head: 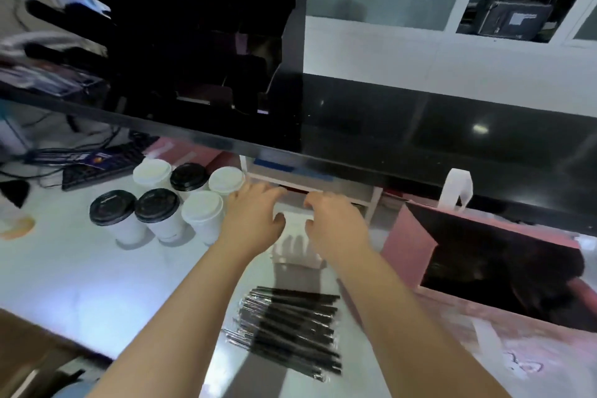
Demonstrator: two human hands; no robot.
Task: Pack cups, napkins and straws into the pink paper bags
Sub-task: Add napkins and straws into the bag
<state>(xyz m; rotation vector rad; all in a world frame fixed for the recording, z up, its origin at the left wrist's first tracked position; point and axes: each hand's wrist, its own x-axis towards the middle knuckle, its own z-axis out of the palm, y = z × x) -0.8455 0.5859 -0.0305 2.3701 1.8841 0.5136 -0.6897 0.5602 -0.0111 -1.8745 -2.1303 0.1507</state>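
The left hand [255, 213] and right hand [336, 223] pinch the napkins [295, 247]. Cups [161, 215] stand left of these, straws [290, 326] lie nearer, and the pink paper bag [410, 245] is right, its print unreadable.

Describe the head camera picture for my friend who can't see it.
A bare left hand and right hand reach onto a stack of white paper napkins. Left of them stand six white paper cups with black or white lids; nearer lies a pile of black wrapped straws, and an open pink paper bag with white handles stands at right.
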